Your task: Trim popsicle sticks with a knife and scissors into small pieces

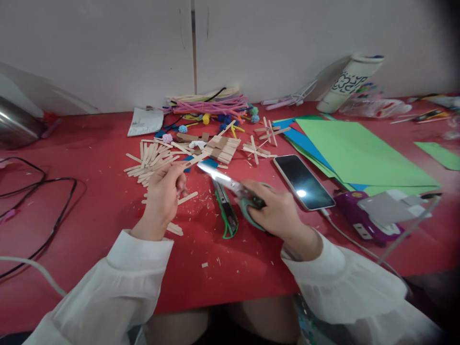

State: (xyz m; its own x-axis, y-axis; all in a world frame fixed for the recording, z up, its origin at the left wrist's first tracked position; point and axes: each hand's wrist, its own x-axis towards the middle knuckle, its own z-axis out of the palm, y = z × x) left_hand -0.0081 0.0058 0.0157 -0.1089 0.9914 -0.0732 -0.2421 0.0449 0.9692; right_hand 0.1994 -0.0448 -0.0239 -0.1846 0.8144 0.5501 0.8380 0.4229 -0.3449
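A red tabletop is stretching across the view, with a white wall rising behind it and a dark vertical gap running down the wall. At the far left a metal vessel is standing near the wall, and a black cable is looping nearer. Loose wooden sticks are lying in a heap beyond the left hand, which is curling its fingers and pinching one stick above the table's middle. Pink pipe cleaners are lying by the wall; a green utility knife is resting among pale scraps. The right hand is closing around the handles of scissors, their blades pointing toward the stick. Further right, a phone, green sheets and a leaning pale tumbler are filling the table.

The left edge is cutting off the vessel. The left fingers are hiding the stick's near end, and its far end is merging with sticks behind. Whether the blades are touching it, I cannot tell. The right hand is covering most of the handles; motion is blurring it. Darkness is swallowing the upper right corner.
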